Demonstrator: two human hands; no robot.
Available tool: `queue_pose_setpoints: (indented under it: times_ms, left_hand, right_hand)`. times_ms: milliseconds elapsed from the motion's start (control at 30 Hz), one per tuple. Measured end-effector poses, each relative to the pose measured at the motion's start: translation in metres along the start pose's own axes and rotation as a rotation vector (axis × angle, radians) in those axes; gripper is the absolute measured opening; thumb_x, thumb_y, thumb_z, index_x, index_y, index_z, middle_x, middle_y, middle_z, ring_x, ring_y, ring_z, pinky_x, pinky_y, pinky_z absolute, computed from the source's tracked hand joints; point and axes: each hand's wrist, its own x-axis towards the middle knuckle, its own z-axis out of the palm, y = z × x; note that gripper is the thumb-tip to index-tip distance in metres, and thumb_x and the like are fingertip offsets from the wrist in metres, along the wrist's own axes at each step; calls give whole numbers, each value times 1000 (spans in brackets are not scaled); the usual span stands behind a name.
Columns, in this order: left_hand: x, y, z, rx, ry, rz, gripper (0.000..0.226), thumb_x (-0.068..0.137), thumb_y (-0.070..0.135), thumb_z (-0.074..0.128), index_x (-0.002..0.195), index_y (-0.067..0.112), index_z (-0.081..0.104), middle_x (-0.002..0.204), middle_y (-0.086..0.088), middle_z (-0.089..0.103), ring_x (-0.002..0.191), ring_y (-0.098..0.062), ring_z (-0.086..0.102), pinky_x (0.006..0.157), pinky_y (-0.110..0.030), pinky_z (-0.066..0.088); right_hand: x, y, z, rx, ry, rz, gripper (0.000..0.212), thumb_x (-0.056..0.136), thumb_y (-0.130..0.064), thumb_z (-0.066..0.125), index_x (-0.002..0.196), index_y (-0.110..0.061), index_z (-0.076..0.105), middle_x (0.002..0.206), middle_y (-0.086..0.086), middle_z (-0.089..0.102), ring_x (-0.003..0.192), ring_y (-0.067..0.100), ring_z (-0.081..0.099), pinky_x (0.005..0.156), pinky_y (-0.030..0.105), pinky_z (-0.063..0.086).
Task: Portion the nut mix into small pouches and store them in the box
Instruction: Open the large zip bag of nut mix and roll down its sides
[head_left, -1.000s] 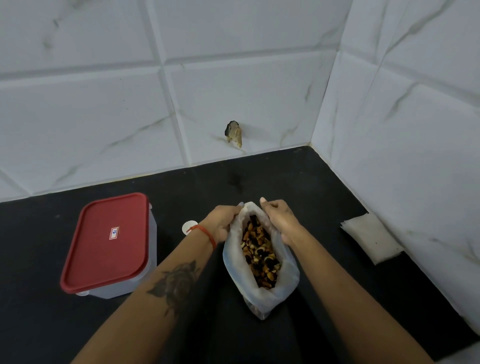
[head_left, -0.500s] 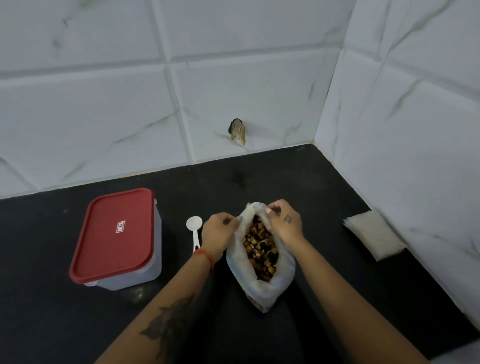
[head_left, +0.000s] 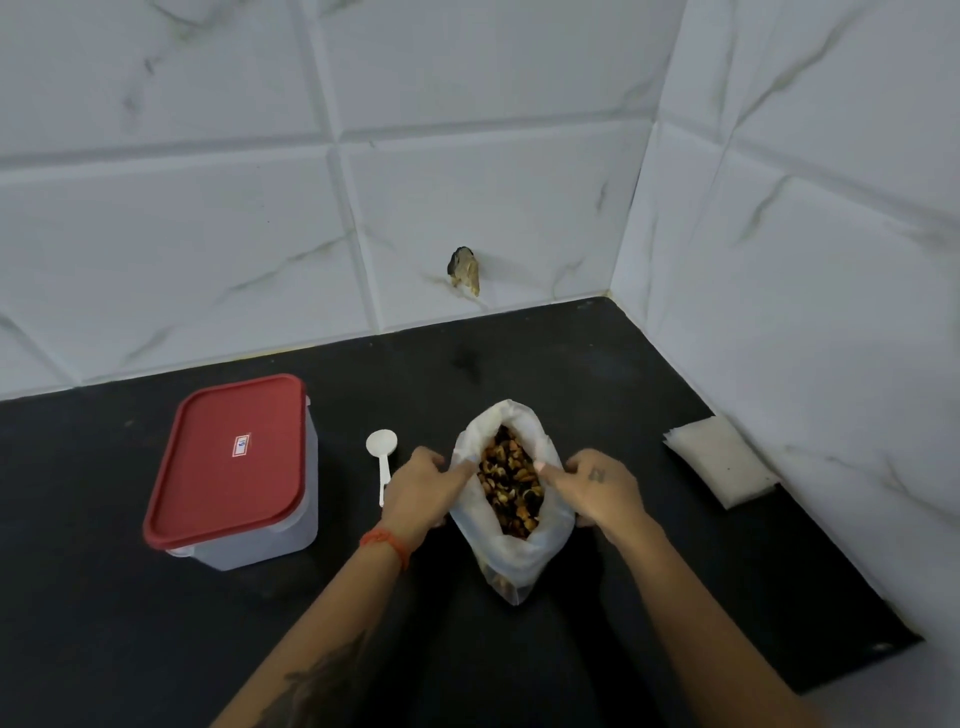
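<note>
from the head view we see the bag of nut mix (head_left: 511, 499) just below the middle of the frame, its mouth spread wide; our left hand (head_left: 421, 488) pinches the rim on the left side and our right hand (head_left: 597, 491) pinches it on the right, fingers curled over the plastic. the bag looks soft and seems to stand only because we hold it, so we judge that letting go of either side could let it slump and spill nuts across the counter; pulling the rim apart too hard might tear the thin film. the white scoop (head_left: 382, 457) lies just left of our left hand, near enough to be knocked. the box (head_left: 234, 473), red lid on, sits at centre left, and a stack of small pouches (head_left: 719, 460) lies at the right by the wall. the surface is a black counter (head_left: 156, 623) in a corner of white marbled tiles (head_left: 208, 208), with a small brownish lump (head_left: 464, 270) stuck on the back wall.
</note>
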Motion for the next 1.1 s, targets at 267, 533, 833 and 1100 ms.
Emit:
queue_pose_setpoints:
  times_ms: [267,533,833,1100]
  left_hand:
    - [-9,-6,10,-1037,-259,-413,10,94,7,54,98,0,60,92,-13,64,83,-22,62,57,-31,58]
    - [-24,-15,21,-665,-142,-240,26,97,29,49,116,13,57,106,-6,63,95,-19,62,65,-29,52]
    - [-60,-7,5,-397,-463,-266,37,86,33,68,100,-1,65,84,-13,70,64,-16,69,55,-23,56]
    - [-54,-14,11,-1187,-437,-419,19,94,-5,44,110,-7,54,98,-22,62,86,-27,61,57,-31,59]
  right_hand:
    - [-6,3,18,1116,-70,314,21,98,-14,46,103,-5,64,103,16,66,95,29,64,89,44,52]
    - [-13,5,20,966,-31,403,34,97,-26,43,123,-6,54,116,15,61,105,30,60,91,45,52]
    - [-78,7,4,660,-272,75,39,81,-23,74,109,0,61,93,16,71,74,23,72,54,26,56]
    - [-76,15,21,1532,-268,332,26,86,15,51,107,0,55,96,20,65,86,28,64,66,39,59]
